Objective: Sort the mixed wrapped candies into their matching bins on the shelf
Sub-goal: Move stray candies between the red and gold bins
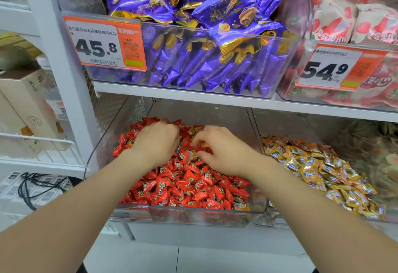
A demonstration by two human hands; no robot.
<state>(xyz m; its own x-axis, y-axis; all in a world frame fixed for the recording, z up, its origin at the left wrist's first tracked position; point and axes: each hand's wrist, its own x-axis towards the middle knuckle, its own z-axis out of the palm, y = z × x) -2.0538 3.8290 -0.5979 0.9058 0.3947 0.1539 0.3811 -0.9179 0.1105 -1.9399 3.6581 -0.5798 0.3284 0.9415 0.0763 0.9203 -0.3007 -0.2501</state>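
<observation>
**Both hands down in the red candy bin**

From my remote seat I see both hands working the lower shelf's clear bin (183, 215), which is heaped with red candies (187, 186). The left hand (157, 141) rests on the back left of the heap, knuckles toward the camera, its fingers (172, 130) curled down into the wrappers. The tips are buried, so I cannot tell whether they hold anything. The right hand (217, 152) sits just beside it over the middle of the heap, fingers (200, 137) bent and drawn close together. There is a blurred orange-gold patch at the tips, but I cannot tell if it is pinched or merely lying there.

A few strays are mixed in with the red: a gold candy (242, 206) lies in the front right corner of the bin, and a couple of brownish-gold ones (192, 130) lie at the back between the two hands. The neighbouring bin to the right holds the gold candies (318, 171).

On the shelf above, a clear bin of purple packets (215, 61) carries a price tag (103, 44) reading 45.8. Beside it are white-and-red packets (336, 14) with a tag (336, 68) reading 54.9.
</observation>
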